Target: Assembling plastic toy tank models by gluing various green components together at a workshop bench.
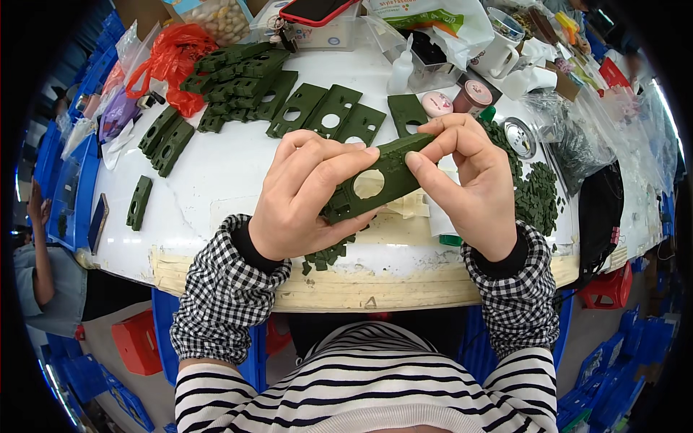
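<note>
A dark green plastic model tank hull (398, 173) with a round hole is held tilted above the table in both hands. My left hand (297, 189) is closed round its left end, thumb below and fingers over the top edge. At the other end my right hand (473, 184) pinches its upper corner between thumb and fingers; whether a tiny part is also in that pinch, I cannot tell. Just beyond my hands lie similar hulls (304, 110), and one more hull (406, 114) sits behind the held one. Small green pieces (328, 256) lie under my left hand.
Stacked green hulls (245, 72) fill the back left, beside a red plastic bag (177, 61). To the right is a heap of small green parts (538, 198). A white squeeze bottle (402, 68), pink round tins (473, 95) and a mug (498, 58) stand behind.
</note>
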The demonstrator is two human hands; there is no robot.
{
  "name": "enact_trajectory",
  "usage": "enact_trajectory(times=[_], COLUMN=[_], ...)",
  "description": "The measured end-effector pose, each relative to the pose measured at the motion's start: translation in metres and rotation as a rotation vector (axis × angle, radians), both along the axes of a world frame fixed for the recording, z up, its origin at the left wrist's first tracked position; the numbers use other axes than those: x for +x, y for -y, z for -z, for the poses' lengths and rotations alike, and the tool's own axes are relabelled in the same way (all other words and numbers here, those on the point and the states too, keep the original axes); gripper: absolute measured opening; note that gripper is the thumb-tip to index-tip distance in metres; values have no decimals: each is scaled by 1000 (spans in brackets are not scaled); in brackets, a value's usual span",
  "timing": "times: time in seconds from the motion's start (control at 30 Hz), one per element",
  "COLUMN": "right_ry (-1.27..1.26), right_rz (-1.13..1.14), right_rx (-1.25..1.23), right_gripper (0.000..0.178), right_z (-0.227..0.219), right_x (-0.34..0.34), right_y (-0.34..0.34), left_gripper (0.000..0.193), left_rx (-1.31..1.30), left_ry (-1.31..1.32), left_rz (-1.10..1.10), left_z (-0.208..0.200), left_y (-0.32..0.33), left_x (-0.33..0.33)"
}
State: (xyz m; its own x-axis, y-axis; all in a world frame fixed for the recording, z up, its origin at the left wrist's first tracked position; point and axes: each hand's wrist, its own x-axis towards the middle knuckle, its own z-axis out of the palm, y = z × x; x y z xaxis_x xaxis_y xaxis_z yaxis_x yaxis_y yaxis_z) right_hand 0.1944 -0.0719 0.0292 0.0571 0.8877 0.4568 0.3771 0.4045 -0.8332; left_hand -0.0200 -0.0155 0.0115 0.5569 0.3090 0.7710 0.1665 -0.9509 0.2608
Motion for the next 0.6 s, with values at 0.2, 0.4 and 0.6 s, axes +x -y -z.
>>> enact_trajectory(times=[0.2,0.4,0.6], right_ry=[-12,21,328], right_rz=[-21,-13,-73], right_rx=[0,58,144], right_gripper=[13,15,12], right_z=[0,-1,-20], right_x=[1,2,-14], right_y=[0,-3,12], left_gripper=[59,58,56], left_rx=[-12,-22,-87], left_ry=[12,15,121], left_rz=[18,14,-154], left_z=[1,-1,-1], left_y=[-2,-6,-16], left_x=[0,-3,-11])
